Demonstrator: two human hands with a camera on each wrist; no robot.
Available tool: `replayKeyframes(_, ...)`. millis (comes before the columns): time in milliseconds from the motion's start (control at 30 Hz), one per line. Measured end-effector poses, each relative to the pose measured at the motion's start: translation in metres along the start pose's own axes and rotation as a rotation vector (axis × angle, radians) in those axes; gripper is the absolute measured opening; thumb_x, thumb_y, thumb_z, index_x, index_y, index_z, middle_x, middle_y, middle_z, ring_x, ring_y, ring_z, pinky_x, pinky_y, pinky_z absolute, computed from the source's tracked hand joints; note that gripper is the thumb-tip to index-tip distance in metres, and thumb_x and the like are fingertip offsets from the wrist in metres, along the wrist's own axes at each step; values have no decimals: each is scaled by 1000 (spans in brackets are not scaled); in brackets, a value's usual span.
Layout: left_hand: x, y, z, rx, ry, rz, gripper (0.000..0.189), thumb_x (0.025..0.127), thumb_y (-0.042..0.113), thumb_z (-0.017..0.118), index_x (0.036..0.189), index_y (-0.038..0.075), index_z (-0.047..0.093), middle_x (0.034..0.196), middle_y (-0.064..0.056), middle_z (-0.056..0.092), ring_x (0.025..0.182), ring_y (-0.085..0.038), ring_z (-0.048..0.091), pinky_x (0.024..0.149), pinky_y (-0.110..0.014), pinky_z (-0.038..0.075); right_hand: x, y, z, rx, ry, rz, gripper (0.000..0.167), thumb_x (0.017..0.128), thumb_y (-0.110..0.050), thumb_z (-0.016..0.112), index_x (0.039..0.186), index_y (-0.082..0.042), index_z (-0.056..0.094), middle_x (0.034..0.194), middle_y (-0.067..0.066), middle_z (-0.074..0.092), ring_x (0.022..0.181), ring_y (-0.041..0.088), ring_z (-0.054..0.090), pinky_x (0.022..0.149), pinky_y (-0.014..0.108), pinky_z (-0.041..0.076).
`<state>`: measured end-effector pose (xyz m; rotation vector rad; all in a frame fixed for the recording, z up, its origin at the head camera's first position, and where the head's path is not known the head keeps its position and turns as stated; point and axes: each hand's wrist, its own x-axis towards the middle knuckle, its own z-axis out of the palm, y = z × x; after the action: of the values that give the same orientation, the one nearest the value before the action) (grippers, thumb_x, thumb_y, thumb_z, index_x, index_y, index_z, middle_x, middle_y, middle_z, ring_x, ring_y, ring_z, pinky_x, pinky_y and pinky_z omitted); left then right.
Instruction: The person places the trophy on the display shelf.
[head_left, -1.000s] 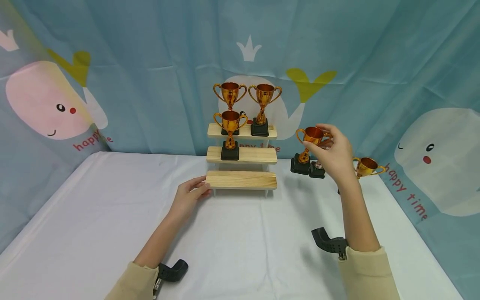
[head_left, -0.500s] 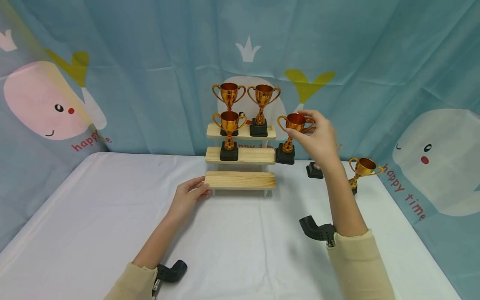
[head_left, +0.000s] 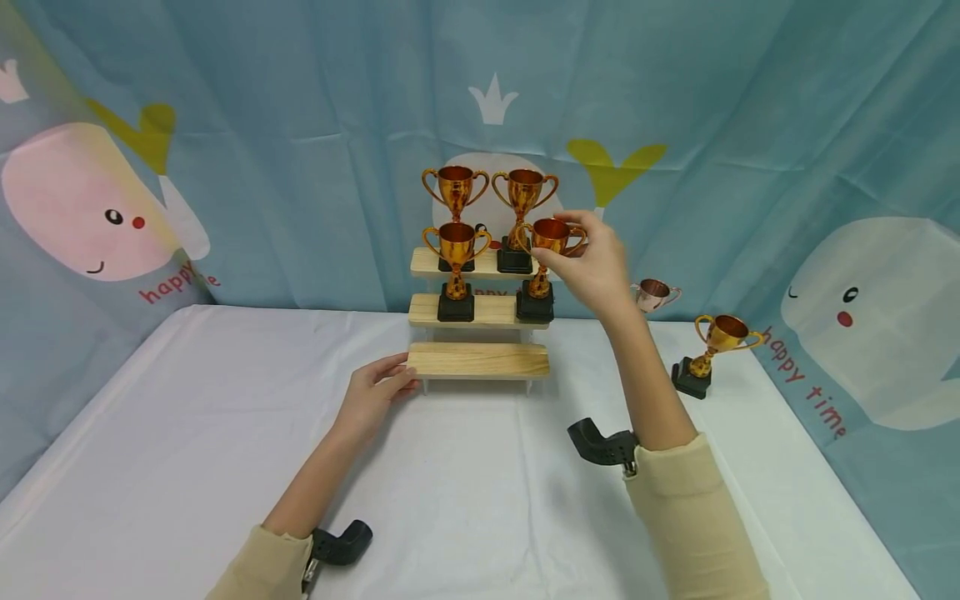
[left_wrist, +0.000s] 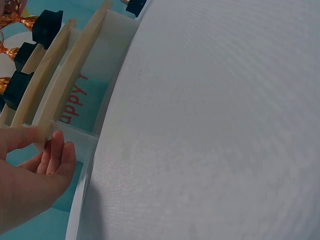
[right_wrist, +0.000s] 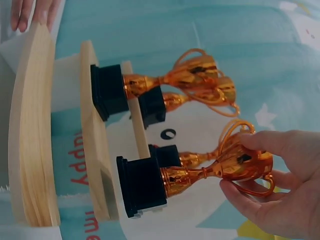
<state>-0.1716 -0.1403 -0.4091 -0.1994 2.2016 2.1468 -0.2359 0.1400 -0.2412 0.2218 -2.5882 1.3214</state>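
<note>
My right hand (head_left: pixel 600 262) grips the cup of a gold trophy (right_wrist: pixel 240 162), thumb on one side and fingers on the other. The trophy is upright, its black base close over the right end of the middle step of a three-step wooden stand (head_left: pixel 480 358). On that step's left end stands another gold trophy (head_left: pixel 456 242). Two more, a left trophy (head_left: pixel 455 185) and a right trophy (head_left: pixel 523 190), occupy the top step. My left hand (head_left: pixel 375 392) pinches the left end of the bottom step, fingers below and thumb above in the left wrist view.
Right of the stand, a silvery trophy (head_left: pixel 654 292) is partly hidden by my right forearm. Farther right a gold trophy (head_left: pixel 725 333) stands on the white tablecloth (head_left: pixel 450 500). A blue printed curtain (head_left: pixel 300 167) hangs close behind the stand.
My right hand has carried the gold trophy leftward from beside the silvery trophy to over the middle step. The left hand keeps its place at the stand.
</note>
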Motion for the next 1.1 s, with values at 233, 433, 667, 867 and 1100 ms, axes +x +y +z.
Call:
replayKeyframes(233,0,0,-1,2,1,3,47,106,0,59,149,-14,48,115,-14,64,86,-3,69,88,-17,60,5,-3,14,-11,-14,-5,60,98,-20,77,152,-9,53,155,16,53,88,26,57,70,32,48)
replayKeyframes(433,-1,0,-1,9,1,3,47,106,0,58,149,-14,48,114,-14,64,86,-3,69,89,-18,60,7,-3,22,25,-30,-17,60,98,-17,78,151,-7,54,157,16,50,105,34,62,78,38,53)
replayKeyframes(667,-1,0,-1,16,-4,5,47,106,2,59,149,-14,48,116,-15,63,88,-4,70,90,-19,60,7,-1,26,43,-37,-18,60,98,-16,78,151,-6,53,160,16,47,125,37,58,88,43,55)
replayKeyframes(867,-1,0,-1,21,-4,5,47,106,2,59,149,-13,48,117,-15,63,89,-5,70,91,-20,60,7,0,27,40,-32,-15,59,98,-16,77,152,-7,53,161,15,47,108,33,59,82,38,51)
replayKeyframes(1100,-1,0,-1,18,-2,2,47,106,1,59,149,-13,49,116,-14,63,88,-4,69,90,-20,60,7,1,28,20,-26,-3,60,99,-18,77,152,-9,53,160,13,47,69,19,48,70,32,48)
